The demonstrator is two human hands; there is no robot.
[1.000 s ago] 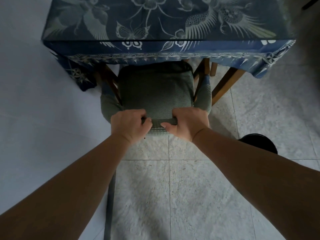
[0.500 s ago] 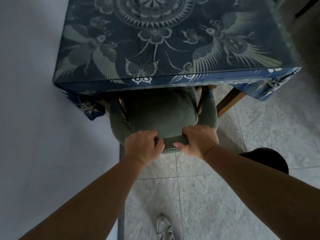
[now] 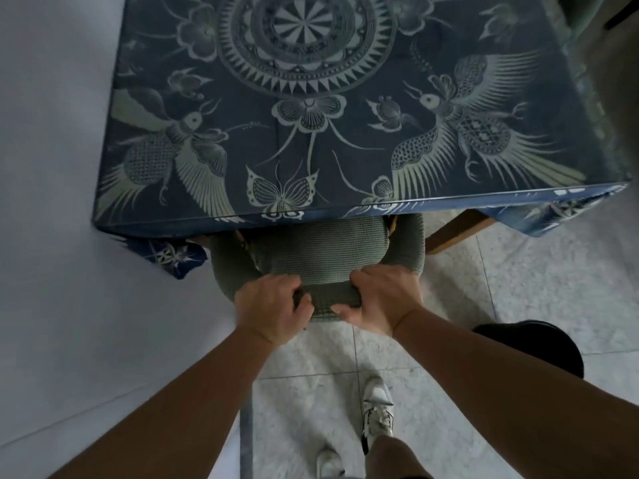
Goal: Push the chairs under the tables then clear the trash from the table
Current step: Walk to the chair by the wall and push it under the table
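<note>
A chair (image 3: 321,257) with a grey-green knitted cover stands at the near edge of the table (image 3: 242,219), its seat hidden beneath the top. The table wears a dark blue cloth printed with pale birds, butterflies and a round medallion. My left hand (image 3: 273,307) grips the top of the chair back on the left. My right hand (image 3: 380,299) grips it on the right. No trash shows on the visible part of the table.
A pale wall (image 3: 52,236) runs along the left, close to the table and chair. A wooden table leg (image 3: 456,229) slants at the right. A black round object (image 3: 539,347) sits on the tiled floor by my right forearm. My white shoes (image 3: 377,409) are below.
The chair has slid further under the table, and I have stepped forward. More of the tabletop pattern shows, and less of the chair. Both hands keep their grip on the backrest.
</note>
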